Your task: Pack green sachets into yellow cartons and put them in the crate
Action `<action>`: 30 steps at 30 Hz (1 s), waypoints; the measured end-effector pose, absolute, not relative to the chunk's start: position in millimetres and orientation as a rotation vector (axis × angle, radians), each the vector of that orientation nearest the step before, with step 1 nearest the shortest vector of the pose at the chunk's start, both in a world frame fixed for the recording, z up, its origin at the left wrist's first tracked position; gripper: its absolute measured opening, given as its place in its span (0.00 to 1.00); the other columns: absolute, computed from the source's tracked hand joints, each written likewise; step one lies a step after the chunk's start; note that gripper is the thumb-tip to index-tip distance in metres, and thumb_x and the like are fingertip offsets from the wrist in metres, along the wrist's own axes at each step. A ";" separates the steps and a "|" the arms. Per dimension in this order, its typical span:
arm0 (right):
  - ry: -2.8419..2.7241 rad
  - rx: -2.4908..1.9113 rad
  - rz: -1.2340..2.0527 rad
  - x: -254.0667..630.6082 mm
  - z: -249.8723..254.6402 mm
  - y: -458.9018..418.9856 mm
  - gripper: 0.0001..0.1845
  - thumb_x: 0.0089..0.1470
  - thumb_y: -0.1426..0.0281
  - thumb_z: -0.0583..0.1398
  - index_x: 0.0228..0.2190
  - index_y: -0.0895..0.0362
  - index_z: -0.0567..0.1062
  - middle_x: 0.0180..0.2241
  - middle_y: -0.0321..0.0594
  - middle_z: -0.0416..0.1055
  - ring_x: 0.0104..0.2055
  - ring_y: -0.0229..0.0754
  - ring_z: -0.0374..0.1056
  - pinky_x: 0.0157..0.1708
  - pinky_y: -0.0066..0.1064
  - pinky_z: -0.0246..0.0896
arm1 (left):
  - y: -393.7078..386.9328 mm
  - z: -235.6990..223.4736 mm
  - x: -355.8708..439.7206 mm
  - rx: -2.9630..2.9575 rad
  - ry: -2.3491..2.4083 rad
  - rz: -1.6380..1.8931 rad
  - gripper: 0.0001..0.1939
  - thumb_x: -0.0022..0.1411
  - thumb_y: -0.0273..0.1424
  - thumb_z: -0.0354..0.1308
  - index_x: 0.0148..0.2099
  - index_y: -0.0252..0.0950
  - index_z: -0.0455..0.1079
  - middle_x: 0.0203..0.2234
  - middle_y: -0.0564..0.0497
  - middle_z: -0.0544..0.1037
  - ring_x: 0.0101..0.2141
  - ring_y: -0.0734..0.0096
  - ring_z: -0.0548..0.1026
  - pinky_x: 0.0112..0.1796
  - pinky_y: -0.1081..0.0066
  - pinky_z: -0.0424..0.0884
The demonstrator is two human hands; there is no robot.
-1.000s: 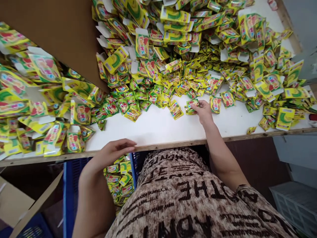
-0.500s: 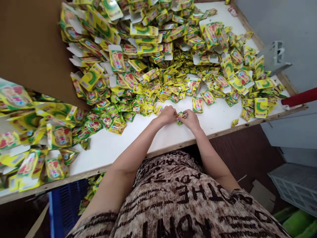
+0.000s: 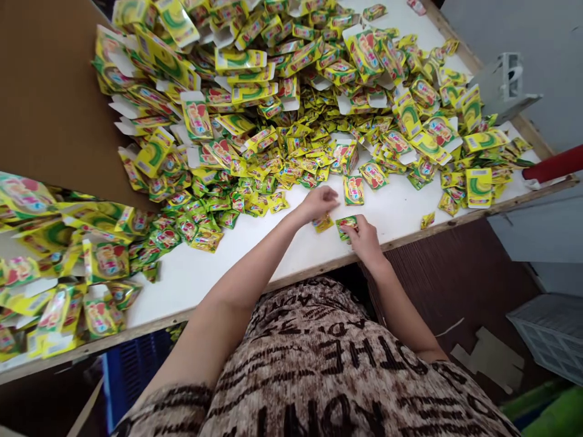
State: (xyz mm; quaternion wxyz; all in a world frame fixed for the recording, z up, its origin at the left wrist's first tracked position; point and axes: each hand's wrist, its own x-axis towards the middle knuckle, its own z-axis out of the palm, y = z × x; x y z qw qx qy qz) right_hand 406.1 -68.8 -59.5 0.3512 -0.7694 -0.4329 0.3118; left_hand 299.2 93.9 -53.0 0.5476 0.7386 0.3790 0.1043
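Observation:
My right hand point(image 3: 367, 241) pinches a small green sachet point(image 3: 345, 227) near the table's front edge. My left hand point(image 3: 319, 203) is raised just above the white tabletop, its fingers loosely bent and apart, with nothing seen in them. Below it lies a yellow sachet point(image 3: 323, 224), partly covered by the hand. A small yellow-green box point(image 3: 354, 190) with a red fruit print lies just to the right of my left fingertips. Beyond both hands spreads a heap of loose sachets point(image 3: 268, 203), yellow and green.
Many yellow printed boxes point(image 3: 246, 59), several with open flaps, are piled at the back. A large brown carton point(image 3: 54, 91) stands at the left. A red bar point(image 3: 555, 164) and a white plastic piece point(image 3: 505, 91) are at the right. The wooden edge point(image 3: 314, 268) runs in front.
My hands have moved apart. The green sachet has come toward me in my right hand, while a yellow sachet now shows under my left hand. The view has shifted slightly.

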 end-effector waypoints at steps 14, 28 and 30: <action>-0.720 -1.640 0.611 413.3 -54.7 -72.1 0.18 0.52 0.57 0.64 0.40 0.56 0.70 0.34 0.37 0.74 0.31 0.39 0.71 0.29 0.32 0.71 | 75.0 -42.2 287.7 1.594 1.023 0.431 0.23 0.46 0.31 0.69 0.44 0.34 0.67 0.29 0.52 0.76 0.31 0.67 0.72 0.33 0.71 0.66; -1.818 -1.548 0.574 320.9 -20.3 -20.0 0.08 0.59 0.70 0.58 0.39 0.55 0.76 0.39 0.45 0.74 0.46 0.48 0.69 0.49 0.41 0.64 | -22.8 -57.2 143.7 1.057 1.092 0.853 0.15 0.57 0.42 0.62 0.37 0.35 0.68 0.30 0.54 0.73 0.32 0.74 0.69 0.35 0.74 0.66; -2.027 -1.541 0.715 320.0 -10.3 -17.1 0.07 0.58 0.73 0.58 0.36 0.56 0.77 0.38 0.45 0.73 0.44 0.49 0.68 0.47 0.41 0.63 | -25.7 -57.5 135.1 1.141 1.081 0.839 0.14 0.59 0.41 0.61 0.39 0.35 0.69 0.32 0.53 0.74 0.34 0.72 0.70 0.38 0.73 0.66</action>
